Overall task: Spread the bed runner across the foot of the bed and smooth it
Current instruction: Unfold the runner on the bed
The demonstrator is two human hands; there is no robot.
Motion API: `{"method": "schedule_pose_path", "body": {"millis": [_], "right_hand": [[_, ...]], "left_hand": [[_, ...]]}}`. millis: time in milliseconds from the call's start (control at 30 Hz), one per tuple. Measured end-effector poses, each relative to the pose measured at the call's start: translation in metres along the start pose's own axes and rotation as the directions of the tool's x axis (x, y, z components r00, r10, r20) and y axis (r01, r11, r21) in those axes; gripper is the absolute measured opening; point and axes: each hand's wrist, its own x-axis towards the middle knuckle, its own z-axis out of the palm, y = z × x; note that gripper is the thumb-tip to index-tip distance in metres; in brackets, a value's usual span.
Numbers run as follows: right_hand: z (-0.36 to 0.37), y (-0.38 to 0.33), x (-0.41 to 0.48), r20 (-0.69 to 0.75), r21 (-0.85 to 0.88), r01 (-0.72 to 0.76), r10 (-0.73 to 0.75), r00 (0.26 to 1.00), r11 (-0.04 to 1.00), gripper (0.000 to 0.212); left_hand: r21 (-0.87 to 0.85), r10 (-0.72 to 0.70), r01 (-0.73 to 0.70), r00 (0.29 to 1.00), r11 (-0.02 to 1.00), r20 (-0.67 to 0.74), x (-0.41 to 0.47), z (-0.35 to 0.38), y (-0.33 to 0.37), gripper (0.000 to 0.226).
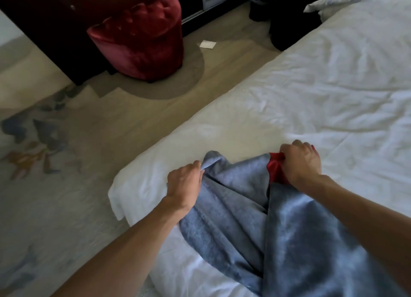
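Note:
The bed runner (242, 210) is grey-blue cloth with a red lining, lying bunched and folded over the near corner of the white bed (311, 92). My left hand (185, 182) pinches its far left edge close to the bed's corner. My right hand (300, 163) grips the far right edge, where the red lining shows between the fingers. Both hands hold the cloth low over the white duvet, roughly a forearm's length apart. The rest of the runner trails back toward me and out of the bottom of the view.
A red velvet pouf (142, 36) stands on the floor beside a dark cabinet (44, 30). A small white paper (207, 44) lies on the floor. A patterned rug (40, 163) covers the floor at left. A white pillow (333, 1) and a dark object (287, 30) sit by the bed's far end.

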Motion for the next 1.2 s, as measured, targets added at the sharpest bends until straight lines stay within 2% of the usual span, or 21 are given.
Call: {"method": "schedule_pose_path", "body": {"millis": [233,333,600,867,1067,1200], "right_hand": [[-0.004,-0.050,0.032,-0.126,0.101,0.107,-0.094,0.988,0.989,0.016],[-0.007,-0.074,0.043,-0.158,0.159,0.143,-0.117,0.980,0.977,0.025],[-0.005,-0.125,0.088,-0.142,0.173,0.150,-0.126,0.982,0.973,0.023],[0.009,-0.158,0.136,-0.135,0.127,0.186,-0.169,0.976,0.974,0.017],[0.013,-0.182,0.172,-0.139,0.120,0.273,-0.256,0.957,0.954,0.018],[0.020,-0.198,0.200,-0.174,0.151,0.291,-0.264,0.949,0.945,0.013]], "left_hand": [[-0.019,-0.056,0.054,0.994,0.998,-0.093,0.007,-0.007,-0.043,0.022],[0.014,-0.050,0.054,0.984,0.998,-0.170,0.018,-0.007,-0.068,0.030],[0.025,-0.030,0.036,0.979,0.999,-0.201,0.049,-0.011,-0.115,0.025],[-0.003,-0.100,0.100,0.985,0.995,-0.141,0.078,-0.007,-0.149,0.019],[0.009,-0.152,0.156,0.974,0.988,-0.167,0.110,0.004,-0.178,0.020],[0.001,-0.186,0.189,0.970,0.982,-0.156,0.131,0.010,-0.195,0.019]]}}
